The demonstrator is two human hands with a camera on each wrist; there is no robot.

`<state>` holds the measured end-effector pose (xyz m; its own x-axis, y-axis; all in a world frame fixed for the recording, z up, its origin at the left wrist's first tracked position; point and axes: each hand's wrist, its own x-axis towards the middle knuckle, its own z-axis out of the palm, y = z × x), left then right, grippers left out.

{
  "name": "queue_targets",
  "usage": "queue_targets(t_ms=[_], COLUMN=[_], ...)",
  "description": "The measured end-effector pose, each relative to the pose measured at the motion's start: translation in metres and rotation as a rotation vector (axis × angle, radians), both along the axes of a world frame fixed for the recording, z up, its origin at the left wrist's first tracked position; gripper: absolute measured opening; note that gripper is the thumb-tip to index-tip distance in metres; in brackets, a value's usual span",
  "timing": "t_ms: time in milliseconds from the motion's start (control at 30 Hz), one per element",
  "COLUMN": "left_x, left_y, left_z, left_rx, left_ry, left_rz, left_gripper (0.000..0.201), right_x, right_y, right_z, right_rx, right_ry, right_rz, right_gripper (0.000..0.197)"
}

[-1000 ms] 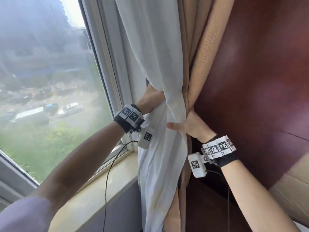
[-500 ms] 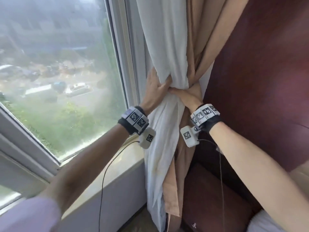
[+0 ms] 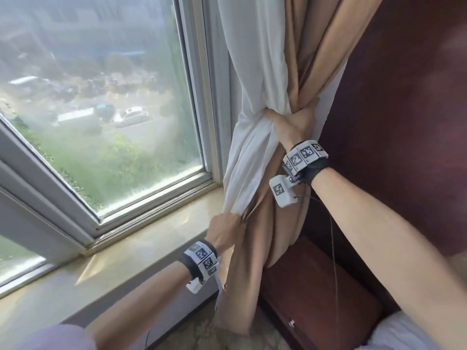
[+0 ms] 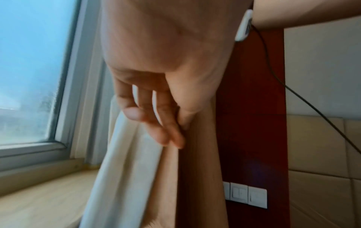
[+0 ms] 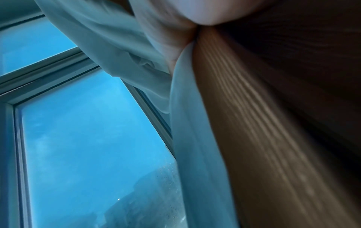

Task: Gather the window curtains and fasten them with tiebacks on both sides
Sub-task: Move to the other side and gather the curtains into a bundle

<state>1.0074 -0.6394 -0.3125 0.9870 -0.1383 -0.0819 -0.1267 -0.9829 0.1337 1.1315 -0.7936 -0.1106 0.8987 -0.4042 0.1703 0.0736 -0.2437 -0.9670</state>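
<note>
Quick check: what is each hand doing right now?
Left hand: pinches the lower curtain folds.
Right hand: grips the gathered curtain bunch.

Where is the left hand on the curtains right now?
In the head view, the left hand grips the white curtain low down, by the windowsill, below the right hand.

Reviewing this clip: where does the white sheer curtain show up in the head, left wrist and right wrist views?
Head: the white sheer curtain hangs centre top, cinched by the right hand, its lower part held by the left hand.
Left wrist: lower centre-left, below the fingers.
Right wrist: a blue-tinted band from top left down the centre.
Shared landmark: the tan curtain right beside it.
</note>
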Motion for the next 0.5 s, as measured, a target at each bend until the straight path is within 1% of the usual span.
queue_targets(t_ms=[67,167,233,333,400,500], left_x=[-0.002,-0.021,-0.040,-0.068,-0.084,-0.105], left_y=[0.011,0.033,0.047,0.058,0.064,0.068], left_z=[0.007,0.021,0.032,0.059,0.083,0.114], left_rx=[-0.024,-0.171,-0.298,-0.485,-0.555,-0.592], left_ry=[0.063,0.087,0.070,0.107,0.142,0.198], left_rz=[-0.116,-0.253,-0.312,-0.379,-0.392,-0.446], left_gripper=[0.037,0.032,0.027,0.020,0.018,0.024], right_x=[0.000,0.002,0.003,0.005,0.005,0.005], right_y=[-0.002,-0.005,-0.006,-0.006,-0.005,-0.005], right_z=[0.000,0.001,0.003,0.003,0.003,0.001], right_rx=[0.002,0.001,-0.010,-0.024,-0.027,-0.022], right_ry=[-0.001,0.008,0.021,0.031,0.036,0.031], right_rz=[0.012,0.035,0.038,0.053,0.065,0.094], right_gripper=[0.128,0.130,0.128,0.131,0.133,0.135])
